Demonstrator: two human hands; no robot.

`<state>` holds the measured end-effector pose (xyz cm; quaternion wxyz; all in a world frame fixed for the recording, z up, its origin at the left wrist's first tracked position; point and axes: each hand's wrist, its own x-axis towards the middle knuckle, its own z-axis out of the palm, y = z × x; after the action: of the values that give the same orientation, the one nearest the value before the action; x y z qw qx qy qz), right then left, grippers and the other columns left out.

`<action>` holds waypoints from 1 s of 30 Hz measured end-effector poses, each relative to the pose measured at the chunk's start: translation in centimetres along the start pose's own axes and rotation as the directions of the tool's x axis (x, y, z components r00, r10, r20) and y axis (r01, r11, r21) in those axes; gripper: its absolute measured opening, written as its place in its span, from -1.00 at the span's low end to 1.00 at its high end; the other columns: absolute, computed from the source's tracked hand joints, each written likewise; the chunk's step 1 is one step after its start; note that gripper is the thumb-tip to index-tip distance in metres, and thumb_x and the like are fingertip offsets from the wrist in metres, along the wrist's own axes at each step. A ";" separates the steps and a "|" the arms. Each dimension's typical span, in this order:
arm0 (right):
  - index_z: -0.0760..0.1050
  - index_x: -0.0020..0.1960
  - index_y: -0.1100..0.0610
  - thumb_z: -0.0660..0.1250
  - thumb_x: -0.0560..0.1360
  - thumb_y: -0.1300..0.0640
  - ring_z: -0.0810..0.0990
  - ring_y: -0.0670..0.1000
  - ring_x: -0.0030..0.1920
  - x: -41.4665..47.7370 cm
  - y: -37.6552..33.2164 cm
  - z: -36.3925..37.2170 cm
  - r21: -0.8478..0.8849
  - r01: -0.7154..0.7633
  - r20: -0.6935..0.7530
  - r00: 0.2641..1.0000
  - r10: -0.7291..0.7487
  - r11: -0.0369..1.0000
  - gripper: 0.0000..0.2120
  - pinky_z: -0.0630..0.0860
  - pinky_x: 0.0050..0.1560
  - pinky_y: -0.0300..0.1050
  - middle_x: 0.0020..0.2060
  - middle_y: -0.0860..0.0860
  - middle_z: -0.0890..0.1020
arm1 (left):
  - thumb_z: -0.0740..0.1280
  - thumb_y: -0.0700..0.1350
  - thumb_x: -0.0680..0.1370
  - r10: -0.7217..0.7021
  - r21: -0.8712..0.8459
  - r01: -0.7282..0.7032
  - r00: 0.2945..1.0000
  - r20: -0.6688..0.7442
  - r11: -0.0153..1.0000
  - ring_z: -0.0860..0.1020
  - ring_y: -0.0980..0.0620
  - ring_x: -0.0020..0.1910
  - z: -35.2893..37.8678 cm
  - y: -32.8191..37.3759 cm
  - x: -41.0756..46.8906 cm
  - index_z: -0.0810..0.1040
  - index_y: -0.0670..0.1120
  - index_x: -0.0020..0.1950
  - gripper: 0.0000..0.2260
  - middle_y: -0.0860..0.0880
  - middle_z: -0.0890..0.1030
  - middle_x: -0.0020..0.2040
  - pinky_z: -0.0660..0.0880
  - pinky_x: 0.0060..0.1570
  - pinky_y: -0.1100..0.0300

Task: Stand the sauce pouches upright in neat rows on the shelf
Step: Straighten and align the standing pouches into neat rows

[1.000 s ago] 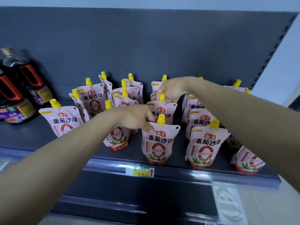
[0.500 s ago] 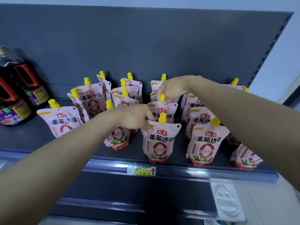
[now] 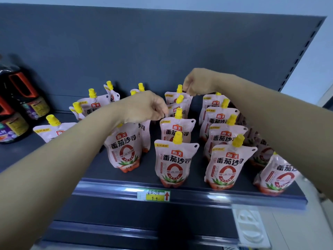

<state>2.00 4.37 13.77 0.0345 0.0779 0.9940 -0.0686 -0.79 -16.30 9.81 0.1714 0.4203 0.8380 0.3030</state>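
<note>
Several pink sauce pouches with yellow caps stand on the dark shelf (image 3: 108,188). The middle row runs from a front pouch (image 3: 175,163) through a second pouch (image 3: 177,130) and a third pouch (image 3: 180,105) to a rear pouch (image 3: 173,96). My left hand (image 3: 146,107) is curled, its fingertips pinched at the third pouch's upper left edge. My right hand (image 3: 196,83) pinches the rear pouch's top, just right of its cap. A tidy row (image 3: 225,163) stands to the right. Pouches on the left (image 3: 124,150) are looser, partly hidden by my left arm.
Dark sauce bottles with orange handles (image 3: 19,109) stand at the shelf's far left. A pouch (image 3: 277,175) leans at the right end near the shelf edge. A price tag (image 3: 154,194) sits on the front rail. The grey back panel (image 3: 162,51) closes the rear.
Both hands moved back along the middle row: the left let go of the front pouch's corner, the right left the second pouch's cap for the rear pouch. The camera came closer.
</note>
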 end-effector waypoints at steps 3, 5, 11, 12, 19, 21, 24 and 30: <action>0.47 0.31 0.24 0.32 0.49 0.26 0.50 0.16 0.28 0.8 0.6 0.9 0.013 0.007 0.073 0.997 -0.008 1.000 -0.61 0.41 0.27 -0.05 0.28 0.15 0.55 | 0.37 -0.24 0.48 -0.019 0.120 0.020 1.000 -0.010 0.993 0.53 0.12 -0.16 1.2 0.2 1.6 0.57 -0.12 0.10 -0.80 0.11 0.55 -0.19 0.43 -0.21 0.40; 0.38 0.40 0.19 0.34 0.50 0.25 0.45 0.13 0.33 1.6 0.8 1.5 0.013 0.048 0.116 0.992 -0.049 0.999 -0.53 0.37 0.31 -0.05 0.34 0.12 0.49 | 0.40 -0.22 0.46 -0.029 0.166 0.029 1.000 -0.002 0.986 0.50 0.10 -0.16 2.1 -0.1 2.5 0.57 -0.12 0.09 -0.79 0.09 0.53 -0.18 0.40 -0.21 0.32; 0.55 0.26 0.10 0.38 0.49 0.04 0.48 0.04 0.00 4.2 1.0 3.1 -0.052 0.148 0.181 0.974 -0.137 0.988 -0.64 0.35 -0.03 -0.18 0.02 0.07 0.57 | 0.41 -0.20 0.45 -0.017 0.222 0.025 0.999 -0.036 0.975 0.51 0.05 -0.20 3.2 -1.0 4.2 0.64 -0.20 -0.06 -0.89 -0.03 0.59 -0.22 0.42 -0.14 0.24; 0.58 0.22 0.11 0.39 0.49 0.02 0.47 0.04 -0.05 4.5 1.0 3.1 -0.063 0.161 0.177 0.973 -0.148 0.985 -0.66 0.34 -0.07 -0.19 0.00 0.09 0.60 | 0.42 -0.20 0.45 -0.025 0.226 0.032 0.999 -0.036 0.974 0.51 0.05 -0.21 3.2 -1.0 4.3 0.64 -0.20 -0.06 -0.89 -0.01 0.58 -0.24 0.42 -0.15 0.24; 0.61 0.13 0.19 0.39 0.47 -0.04 0.54 0.08 -0.14 6.1 1.3 2.6 -0.009 0.157 0.263 0.953 -0.149 0.988 -0.65 0.52 -0.01 -0.06 -0.05 0.20 0.66 | 0.43 -0.19 0.44 -0.076 0.239 0.081 0.997 -0.030 0.968 0.46 0.15 -0.32 3.0 -1.0 4.8 0.64 -0.15 -0.11 -0.94 0.10 0.52 -0.35 0.37 -0.29 0.28; 0.60 0.13 0.20 0.38 0.49 -0.03 0.56 0.04 -0.15 6.3 1.4 2.5 0.039 0.142 0.302 0.942 -0.147 0.989 -0.65 0.56 0.07 -0.04 -0.02 0.18 0.68 | 0.43 -0.20 0.44 -0.072 0.238 0.081 0.996 -0.046 0.968 0.47 0.11 -0.30 3.1 -1.0 4.9 0.64 -0.18 -0.09 -0.91 0.03 0.56 -0.31 0.38 -0.28 0.28; 0.58 0.14 0.22 0.36 0.51 -0.01 0.58 0.00 -0.18 6.6 1.4 2.5 0.087 0.109 0.329 0.935 -0.132 0.990 -0.66 0.55 0.04 -0.10 -0.20 0.04 0.64 | 0.43 -0.19 0.44 -0.072 0.240 0.080 0.996 -0.044 0.968 0.50 0.07 -0.24 3.0 -1.2 5.1 0.64 -0.18 -0.07 -0.90 -0.01 0.58 -0.25 0.39 -0.27 0.28; 0.52 -0.16 0.09 0.31 0.54 -0.01 0.55 -0.03 -0.22 7.4 1.5 2.7 0.135 0.040 0.399 0.912 -0.092 0.990 -0.81 0.50 -0.21 -0.27 -0.30 -0.02 0.57 | 0.43 -0.17 0.44 -0.060 0.259 0.061 0.998 -0.012 0.964 0.51 0.07 -0.22 2.5 -1.5 5.4 0.65 -0.15 -0.04 -0.87 -0.03 0.61 -0.20 0.39 -0.25 0.31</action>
<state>-4.93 6.60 10.29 0.2321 0.0304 0.9612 -0.1456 -3.47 -11.74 6.73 0.1227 0.4127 0.8832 0.1863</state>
